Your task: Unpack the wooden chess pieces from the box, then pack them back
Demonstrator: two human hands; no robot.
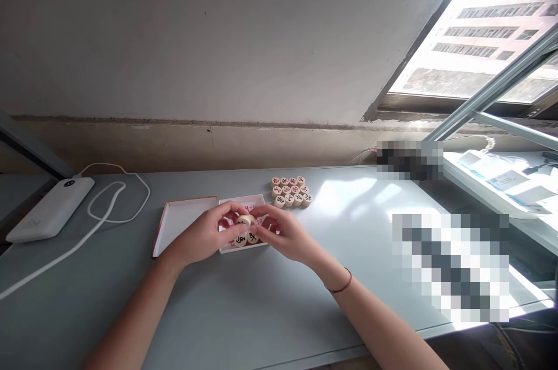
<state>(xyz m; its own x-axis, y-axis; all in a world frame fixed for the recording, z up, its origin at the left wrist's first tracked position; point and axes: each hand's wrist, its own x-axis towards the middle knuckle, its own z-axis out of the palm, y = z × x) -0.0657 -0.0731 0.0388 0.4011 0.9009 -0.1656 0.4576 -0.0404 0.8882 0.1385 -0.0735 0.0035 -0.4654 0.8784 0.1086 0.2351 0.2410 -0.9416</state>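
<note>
Head view, looking down at a grey counter [231, 312] against a plain wall [196, 38]. Two bare hands meet near the middle, above an open white box [229, 250]. The left hand [209, 231] has its thumb and fingers pinched on a pale round game piece [243, 220] marked in black, held over the box and tilted. The right hand [285, 234] comes in from the other side, fingers curved, thumb and fingertips close against the same spot; whether they also grip something cannot be told. A thin dark red bracelet [340, 290] circles the right wrist.

Inside the box, below the held piece, two more black-marked pieces [240, 240] show, side by side; the hands hide part of the interior. A shallow lid [183, 224] with a white inside lies just left of the box.

Beyond the box, slightly to the right, a block of similar pieces [295, 189] stands on the counter in three rows of four. The two far rows bear red characters, the nearest row black ones.

At far left lies a white power bank [52, 213]. Sunlight from a window [488, 32], upper right, brightens the counter's right side, where two patches are pixelated.
</note>
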